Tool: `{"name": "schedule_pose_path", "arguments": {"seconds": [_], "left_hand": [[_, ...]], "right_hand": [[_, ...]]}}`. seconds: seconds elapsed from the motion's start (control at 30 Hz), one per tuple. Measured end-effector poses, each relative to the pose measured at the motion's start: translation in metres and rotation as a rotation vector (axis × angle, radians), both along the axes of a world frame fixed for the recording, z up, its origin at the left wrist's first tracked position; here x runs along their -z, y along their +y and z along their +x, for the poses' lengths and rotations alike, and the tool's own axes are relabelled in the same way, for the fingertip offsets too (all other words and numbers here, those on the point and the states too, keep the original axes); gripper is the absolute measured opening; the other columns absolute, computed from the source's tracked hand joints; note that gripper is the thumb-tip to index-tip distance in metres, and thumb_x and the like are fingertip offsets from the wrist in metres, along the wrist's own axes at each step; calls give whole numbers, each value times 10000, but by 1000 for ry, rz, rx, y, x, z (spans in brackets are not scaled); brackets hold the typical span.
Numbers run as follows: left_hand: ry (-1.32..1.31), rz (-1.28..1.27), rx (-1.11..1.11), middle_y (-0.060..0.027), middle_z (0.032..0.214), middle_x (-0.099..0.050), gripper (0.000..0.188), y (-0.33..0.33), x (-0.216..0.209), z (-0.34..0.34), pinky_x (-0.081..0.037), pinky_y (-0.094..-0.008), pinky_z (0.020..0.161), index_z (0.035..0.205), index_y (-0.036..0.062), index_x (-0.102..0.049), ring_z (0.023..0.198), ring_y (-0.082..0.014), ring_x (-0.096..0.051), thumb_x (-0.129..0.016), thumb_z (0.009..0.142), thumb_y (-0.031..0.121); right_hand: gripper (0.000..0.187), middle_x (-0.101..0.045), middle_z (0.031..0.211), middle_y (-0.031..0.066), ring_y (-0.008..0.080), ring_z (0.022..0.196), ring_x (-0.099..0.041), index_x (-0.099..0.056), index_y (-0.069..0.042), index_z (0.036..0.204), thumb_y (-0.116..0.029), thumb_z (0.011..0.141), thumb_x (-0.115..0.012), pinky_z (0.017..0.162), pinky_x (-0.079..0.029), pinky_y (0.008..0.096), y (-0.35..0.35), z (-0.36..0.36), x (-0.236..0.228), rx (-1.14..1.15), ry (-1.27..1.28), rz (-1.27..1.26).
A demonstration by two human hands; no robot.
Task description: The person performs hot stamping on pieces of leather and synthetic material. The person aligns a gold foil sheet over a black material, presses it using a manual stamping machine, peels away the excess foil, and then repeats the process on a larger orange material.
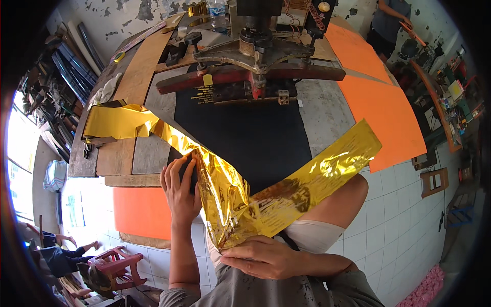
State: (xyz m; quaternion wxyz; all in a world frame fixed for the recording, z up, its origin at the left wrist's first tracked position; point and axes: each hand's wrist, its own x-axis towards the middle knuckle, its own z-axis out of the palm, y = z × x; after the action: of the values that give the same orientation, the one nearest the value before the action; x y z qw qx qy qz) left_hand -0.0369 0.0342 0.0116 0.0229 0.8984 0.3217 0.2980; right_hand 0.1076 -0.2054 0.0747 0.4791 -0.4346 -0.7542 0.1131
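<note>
A long strip of shiny gold foil [327,169] runs from a flat gold stretch [115,123] on the table's left side, dips toward my lap and folds back up to the right. My left hand [181,192] has its fingers bent at the foil's edge, fingertips gripping it near the table front. Down by my shirt, my right hand [263,257] pinches the lower fold. Printed marks and cut-out shapes show on the right-hand stretch. Behind the foil, a black sheet [240,133] lies on the table below a press [255,56] with a red-and-black bar.
Orange sheets [376,112] cover the table's right side; another orange sheet [140,212] is below the front edge. Scissors [87,150], a tape roll [119,57] and a water bottle [217,18] are on the table. A pink stool [117,266] stands lower left. Other people are at the edges.
</note>
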Motion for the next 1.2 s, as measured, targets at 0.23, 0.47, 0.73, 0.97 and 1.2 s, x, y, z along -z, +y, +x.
{"name": "schedule_pose_path", "arguments": {"seconds": [0.23, 0.47, 0.73, 0.97, 1.2], "left_hand": [[-39, -52, -63, -116, 1437, -614, 596, -6, 1, 0, -215, -526, 1280, 1511, 49, -530, 1389, -302, -541, -605, 997, 340], [-20, 43, -147, -66, 1427, -649, 729, 2, 30, -7, -246, -452, 1293, 1583, 54, -443, 1343, -190, -599, -740, 923, 144], [-113, 92, -134, -103, 1341, -653, 486, -2, 32, -2, -248, -503, 1295, 1399, 43, -573, 1305, -253, -623, -686, 935, 128], [-229, 23, -96, -167, 1316, -646, 347, 15, 90, -32, -300, -563, 1269, 1263, 9, -603, 1306, -342, -610, -616, 926, 90], [-171, 84, -62, -178, 1339, -641, 317, 11, 77, -26, -321, -596, 1250, 1238, 34, -615, 1330, -373, -593, -622, 928, 99]], "right_hand": [[488, -634, 1372, 113, 238, 1174, -665, -653, 40, 1401, -90, 931, -687, 1006, -555, 376, 3, -5, -10, -29, -12, 64], [375, -667, 1333, 111, 240, 1150, -687, -697, 15, 1333, -70, 968, -676, 963, -574, 381, 8, -17, -24, -217, 12, 55], [364, -652, 1393, 117, 239, 1200, -665, -685, 8, 1330, -115, 993, -622, 969, -545, 360, 8, -22, -27, -333, 17, 90], [366, -640, 1383, 151, 273, 1230, -665, -654, 38, 1354, -69, 1018, -557, 1010, -569, 380, 11, -25, -29, -447, 99, 38], [376, -628, 1396, 168, 286, 1248, -659, -636, 56, 1367, -64, 1024, -536, 1010, -577, 375, 17, -19, -38, -478, 71, 37]]}}
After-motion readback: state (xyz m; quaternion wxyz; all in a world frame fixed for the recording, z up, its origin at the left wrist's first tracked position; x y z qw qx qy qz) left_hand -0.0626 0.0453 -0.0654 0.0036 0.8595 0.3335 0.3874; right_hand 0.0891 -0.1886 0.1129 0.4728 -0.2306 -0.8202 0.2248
